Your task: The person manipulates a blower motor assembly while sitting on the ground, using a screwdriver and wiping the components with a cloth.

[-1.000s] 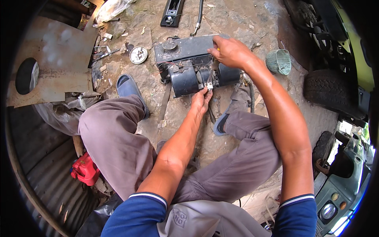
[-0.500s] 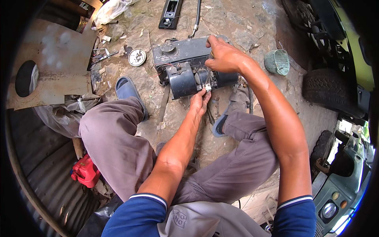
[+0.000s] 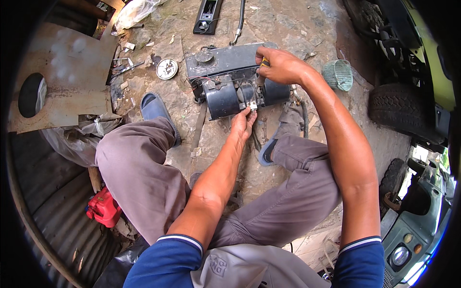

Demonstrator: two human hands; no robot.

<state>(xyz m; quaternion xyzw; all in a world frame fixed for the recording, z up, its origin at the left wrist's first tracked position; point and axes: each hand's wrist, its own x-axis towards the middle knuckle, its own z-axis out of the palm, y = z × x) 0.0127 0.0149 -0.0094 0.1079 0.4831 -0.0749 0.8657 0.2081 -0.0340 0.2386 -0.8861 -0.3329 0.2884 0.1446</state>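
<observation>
On the stone floor ahead of my feet sits a dark blower unit (image 3: 222, 100) with two black drum housings and a boxy back part. My right hand (image 3: 284, 66) is closed round the yellow-and-black handle of a screwdriver (image 3: 265, 62), held above the gap between the drums. Its tip is hard to make out among the metal parts there. My left hand (image 3: 241, 124) reaches in from the near side, fingertips pinched on a small pale fitting (image 3: 252, 106) at the unit's front edge. Thin wires run over the unit's left end.
Left of the unit lies a round dish (image 3: 167, 69) of small dark parts. A green mesh basket (image 3: 337, 75) stands to the right, near a vehicle tyre (image 3: 401, 108). A black panel (image 3: 207, 17) and a hose (image 3: 239, 24) lie beyond. A red canister (image 3: 104, 208) is at lower left.
My right hand has shifted slightly to the right and tilted, so the screwdriver's yellow handle shows more plainly. My left hand stays in place on the fitting.
</observation>
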